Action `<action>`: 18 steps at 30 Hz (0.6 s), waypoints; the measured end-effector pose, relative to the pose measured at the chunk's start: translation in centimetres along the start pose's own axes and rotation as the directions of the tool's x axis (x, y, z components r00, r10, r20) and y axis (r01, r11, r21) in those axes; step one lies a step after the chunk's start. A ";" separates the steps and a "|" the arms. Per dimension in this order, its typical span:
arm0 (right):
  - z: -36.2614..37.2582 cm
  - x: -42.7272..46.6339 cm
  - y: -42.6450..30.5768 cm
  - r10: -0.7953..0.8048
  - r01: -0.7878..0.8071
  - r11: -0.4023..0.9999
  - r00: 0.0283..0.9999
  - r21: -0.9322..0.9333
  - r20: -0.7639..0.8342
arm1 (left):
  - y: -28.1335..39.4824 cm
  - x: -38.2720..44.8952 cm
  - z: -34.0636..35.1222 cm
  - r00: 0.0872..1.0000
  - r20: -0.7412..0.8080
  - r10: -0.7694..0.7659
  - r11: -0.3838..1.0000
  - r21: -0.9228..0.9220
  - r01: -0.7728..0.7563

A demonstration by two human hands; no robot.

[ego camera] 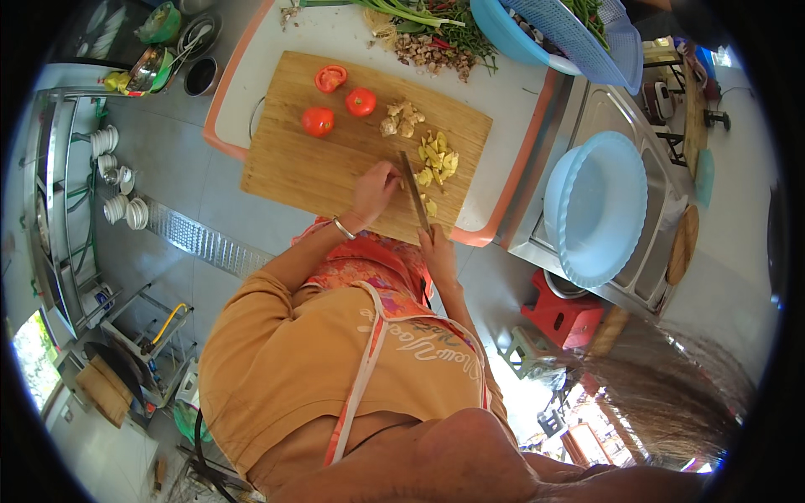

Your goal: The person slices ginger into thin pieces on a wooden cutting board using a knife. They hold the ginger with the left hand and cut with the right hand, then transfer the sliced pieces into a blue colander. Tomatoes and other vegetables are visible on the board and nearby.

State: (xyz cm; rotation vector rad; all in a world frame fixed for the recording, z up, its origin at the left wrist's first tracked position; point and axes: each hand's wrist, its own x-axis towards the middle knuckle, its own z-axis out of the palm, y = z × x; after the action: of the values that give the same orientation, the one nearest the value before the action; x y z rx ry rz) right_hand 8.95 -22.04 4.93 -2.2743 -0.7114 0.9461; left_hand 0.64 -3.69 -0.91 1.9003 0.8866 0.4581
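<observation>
My right hand (pixel 437 251) grips the handle of a kitchen knife (pixel 415 192), its blade pointing away from me over a wooden cutting board (pixel 295 166). Close to the blade's left side, my left hand (pixel 374 192) rests with bunched fingers on a small pale piece, apparently ginger, mostly hidden by the fingertips. Yellow ginger slices (pixel 438 157) lie in a loose pile right of the blade. Beyond the knife sits a knobbly ginger root (pixel 401 119). Farther left are a tomato half (pixel 331 78) with its cut face up and two red tomatoes (pixel 317 121), whose undersides are hidden.
The board lies on a white table (pixel 522 119) with an orange rim. Spring onions (pixel 415 14), chopped brown bits (pixel 434 58) and a blue basin with a colander (pixel 566 38) occupy its far side. At right, a light-blue tub (pixel 600 210) stands on a steel sink (pixel 657 251) above a red stool (pixel 563 314).
</observation>
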 end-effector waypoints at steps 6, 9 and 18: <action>-2.7 -2.9 0.5 0.036 -0.037 0.999 0.999 0.025 0.039 | 1.9 2.7 -1.2 0.997 -0.047 0.059 0.993 -0.101 -0.063; -2.0 -3.7 1.0 -0.078 0.079 0.997 0.995 -0.015 0.067 | 1.8 6.3 -2.9 0.962 -0.203 0.181 0.983 0.048 -0.175; -3.1 -1.8 2.6 -0.050 0.060 0.991 0.995 -0.118 0.084 | 0.4 8.6 -2.9 0.975 -0.138 0.174 0.971 0.187 -0.147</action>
State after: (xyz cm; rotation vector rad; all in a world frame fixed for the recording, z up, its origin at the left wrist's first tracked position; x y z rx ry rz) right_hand 10.89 -25.96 5.81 -2.3175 -0.8836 0.9978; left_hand 4.66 4.41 0.34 2.1312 0.9006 0.6500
